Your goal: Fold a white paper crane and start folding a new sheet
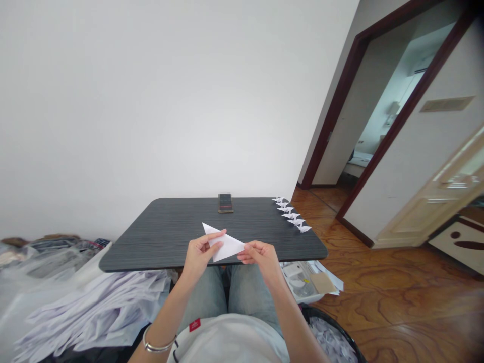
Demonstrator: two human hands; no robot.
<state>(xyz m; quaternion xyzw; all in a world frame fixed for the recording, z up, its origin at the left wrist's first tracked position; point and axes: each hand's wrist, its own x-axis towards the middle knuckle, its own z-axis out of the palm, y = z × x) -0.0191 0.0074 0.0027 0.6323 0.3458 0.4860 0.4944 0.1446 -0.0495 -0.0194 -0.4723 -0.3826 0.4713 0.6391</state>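
A sheet of white paper folded into a triangle [229, 248] is held in the air above the near edge of the dark table [159, 237]. My left hand [202, 252] pinches its left part between thumb and fingers, with one corner pointing up past the fingers. At the right corner, the fingertips of my right hand [260, 254] grip the paper. Several small white folded paper cranes [291, 216] stand in a row along the table's right edge.
A phone [226, 202] lies at the table's far edge by the wall. White cloth-like sheets [102, 307] are heaped at lower left. Below the table on the right are a white tray [302, 280] with items and a black-rimmed bin [333, 338] of white scraps.
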